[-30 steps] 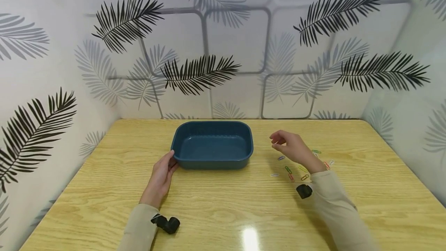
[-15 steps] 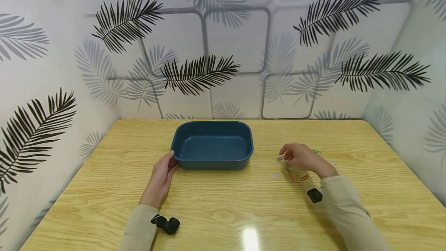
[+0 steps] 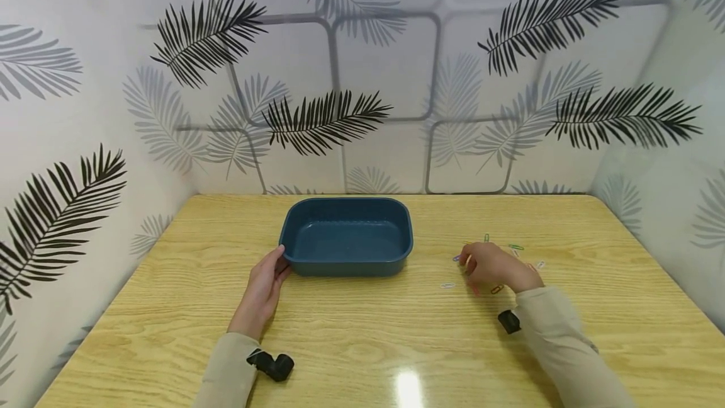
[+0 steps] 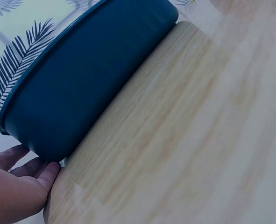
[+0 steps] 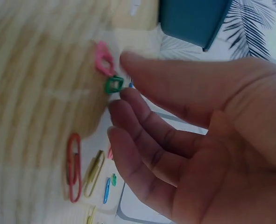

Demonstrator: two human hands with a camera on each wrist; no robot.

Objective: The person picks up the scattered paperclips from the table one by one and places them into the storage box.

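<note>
My left hand [image 3: 263, 285] grips the near left corner of a dark blue rectangular tub [image 3: 347, 268]. In the left wrist view, fingers curl under that corner and the thumb is at the rim. Over the scattered paper clips my right hand [image 3: 495, 264] hangs low, fingers bent. The right wrist view shows thumb and fingertips apart, with a green paper clip [image 5: 113, 85] just beyond them and a pink paper clip [image 5: 105, 58] behind it. I see no clip clearly pinched. A purple paper clip [image 3: 456, 258] lies by the fingertips in the head view.
Around the right hand lie a white paper clip [image 3: 448, 285], an orange-brown one, green ones and several others. A red clip [image 5: 74, 168] and a yellow clip [image 5: 94, 172] show in the right wrist view. The patterned wall [image 3: 385, 162] stands behind the wooden table [image 3: 340, 339].
My right hand has come from beside the tub, moving right and down to the paper clips, where it now covers some. The left hand keeps its hold on the tub.
</note>
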